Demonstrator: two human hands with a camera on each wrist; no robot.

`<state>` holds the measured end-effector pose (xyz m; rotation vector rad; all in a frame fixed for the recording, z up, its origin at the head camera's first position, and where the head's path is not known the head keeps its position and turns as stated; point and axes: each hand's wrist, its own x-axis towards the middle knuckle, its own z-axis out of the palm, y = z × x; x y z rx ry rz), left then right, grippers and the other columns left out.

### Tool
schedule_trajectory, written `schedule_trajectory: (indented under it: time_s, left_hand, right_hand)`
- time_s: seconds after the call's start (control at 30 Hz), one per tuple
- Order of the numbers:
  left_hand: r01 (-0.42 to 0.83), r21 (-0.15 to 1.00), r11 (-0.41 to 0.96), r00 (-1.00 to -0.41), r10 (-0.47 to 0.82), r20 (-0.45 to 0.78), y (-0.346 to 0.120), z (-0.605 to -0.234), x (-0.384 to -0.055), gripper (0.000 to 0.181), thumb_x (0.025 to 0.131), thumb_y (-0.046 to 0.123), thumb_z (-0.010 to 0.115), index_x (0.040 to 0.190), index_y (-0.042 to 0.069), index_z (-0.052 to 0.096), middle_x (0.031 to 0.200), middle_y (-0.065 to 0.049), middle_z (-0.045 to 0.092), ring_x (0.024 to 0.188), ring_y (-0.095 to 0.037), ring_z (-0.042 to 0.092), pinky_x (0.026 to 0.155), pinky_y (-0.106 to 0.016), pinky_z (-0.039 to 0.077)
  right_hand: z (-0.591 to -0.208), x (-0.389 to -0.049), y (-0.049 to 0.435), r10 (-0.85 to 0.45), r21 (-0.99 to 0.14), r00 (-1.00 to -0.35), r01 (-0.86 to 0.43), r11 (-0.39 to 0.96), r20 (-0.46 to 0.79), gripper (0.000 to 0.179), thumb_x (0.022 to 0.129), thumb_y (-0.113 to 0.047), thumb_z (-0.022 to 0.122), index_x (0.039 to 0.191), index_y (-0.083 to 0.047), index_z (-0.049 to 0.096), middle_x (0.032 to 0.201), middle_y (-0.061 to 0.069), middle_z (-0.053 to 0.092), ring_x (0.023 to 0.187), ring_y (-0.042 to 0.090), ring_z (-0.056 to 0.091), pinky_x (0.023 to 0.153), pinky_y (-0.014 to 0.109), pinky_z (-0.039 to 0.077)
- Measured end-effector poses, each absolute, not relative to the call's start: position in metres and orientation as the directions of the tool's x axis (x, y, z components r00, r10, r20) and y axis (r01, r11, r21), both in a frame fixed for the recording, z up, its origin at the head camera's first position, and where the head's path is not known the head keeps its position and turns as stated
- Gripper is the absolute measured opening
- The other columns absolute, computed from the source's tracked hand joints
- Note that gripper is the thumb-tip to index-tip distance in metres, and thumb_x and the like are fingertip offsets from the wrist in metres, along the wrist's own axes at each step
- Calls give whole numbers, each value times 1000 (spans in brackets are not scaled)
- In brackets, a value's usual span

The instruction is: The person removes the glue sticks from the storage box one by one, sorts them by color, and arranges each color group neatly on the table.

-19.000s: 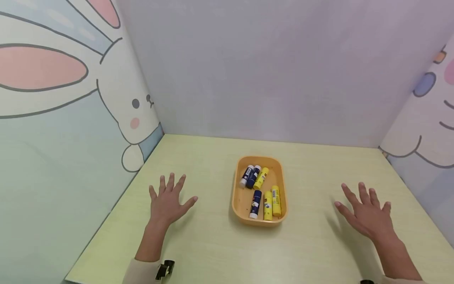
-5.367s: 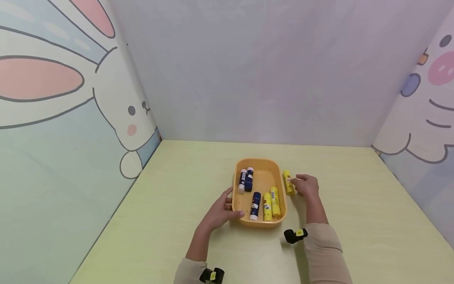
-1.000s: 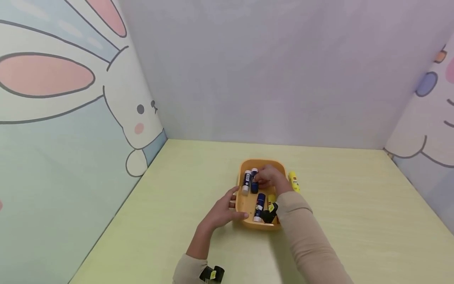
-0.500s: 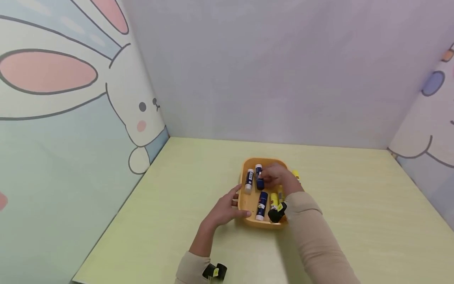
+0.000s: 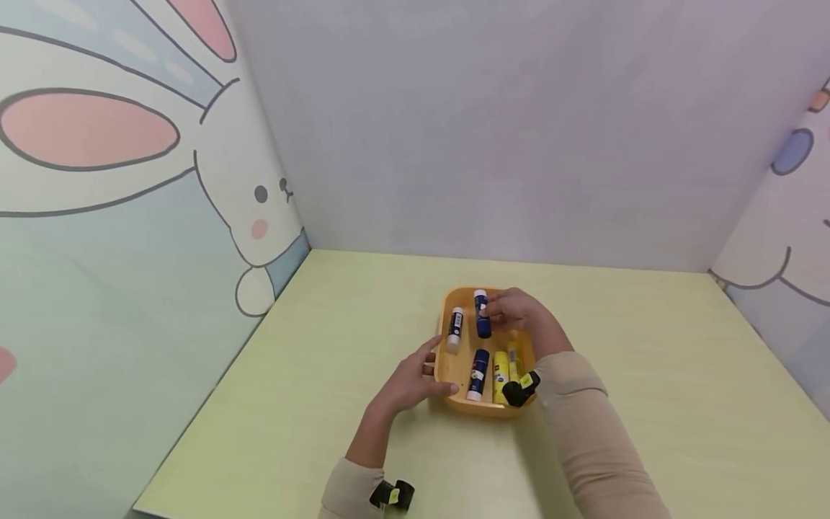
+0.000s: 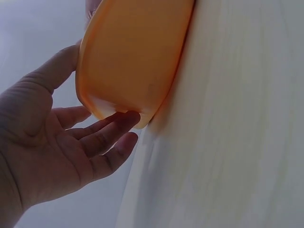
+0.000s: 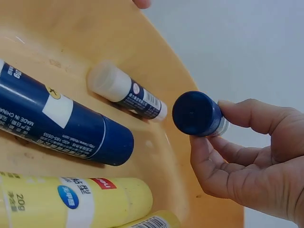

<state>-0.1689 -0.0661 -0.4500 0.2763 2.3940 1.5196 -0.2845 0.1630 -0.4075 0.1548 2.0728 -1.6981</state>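
An orange tray (image 5: 483, 411) stands on the table with several glue sticks in it. My left hand (image 5: 408, 382) grips its near left corner, thumb over the rim and fingers against the outer wall (image 6: 128, 61). My right hand (image 5: 521, 310) pinches a dark blue glue stick (image 5: 483, 321) above the tray's far part; its blue end (image 7: 194, 114) faces the right wrist camera. Below lie a blue-and-white glue stick (image 5: 456, 329) at the left, a dark blue one (image 5: 478, 375) at the front, and two yellow glue sticks (image 5: 500, 375) partly behind the right wrist camera.
The pale yellow table (image 5: 324, 324) spreads around the tray. A lilac wall (image 5: 493, 144) rises behind it. Printed panels flank the table, the left one bearing a rabbit (image 5: 227, 180). The yellow stick earlier seen right of the tray is hidden by my right arm.
In the last second my right hand has lifted the dark blue glue stick from the tray's floor and shifted it rightward and away. Earlier, it placed a yellow stick outside. My left hand stays.
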Motion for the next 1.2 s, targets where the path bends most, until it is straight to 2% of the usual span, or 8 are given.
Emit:
schedule_trajectory:
  time_s: [0.37, 0.63, 0.93, 1.2]
  left_hand:
    - [5, 902, 431, -940, 310, -143, -64, -449, -167, 91, 72, 30, 81, 147, 22, 29, 119, -10, 53, 101, -23, 55, 80, -41, 49]
    - [14, 908, 419, -941, 312, -129, -61, -449, -164, 89, 74, 29, 80, 146, 22, 30, 120, -10, 53, 102, -24, 55, 80, -40, 49]
    - [-4, 910, 414, -940, 310, -145, -59, -447, -165, 90, 72, 31, 81, 146, 22, 31, 120, -11, 53, 102, -24, 55, 81, -41, 49]
    - [-6, 918, 396, -944, 300, -135, -58, -445, -167, 89, 72, 30, 81, 145, 23, 31, 122, -12, 52, 104, -26, 55, 82, -42, 48]
  right_hand:
    - [-399, -269, 165, -199, -901, -901, 320, 295, -385, 50, 89, 0, 57, 134, 8, 36, 119, 25, 48, 90, 28, 55, 82, 41, 49]
    - [-397, -250, 166, -192, -932, -927, 273, 240, -321, 44, 90, -4, 57, 130, 6, 43, 112, 22, 51, 84, 26, 55, 81, 41, 50]
    - [-387, -238, 162, -214, -958, -945, 205, 202, -247, 45, 90, -5, 54, 132, 7, 43, 110, 21, 52, 84, 24, 57, 78, 38, 51]
    - [-376, -225, 158, -190, -961, -961, 158, 225, -202, 43, 91, -4, 52, 131, 7, 44, 115, 22, 51, 90, 26, 59, 83, 41, 49]
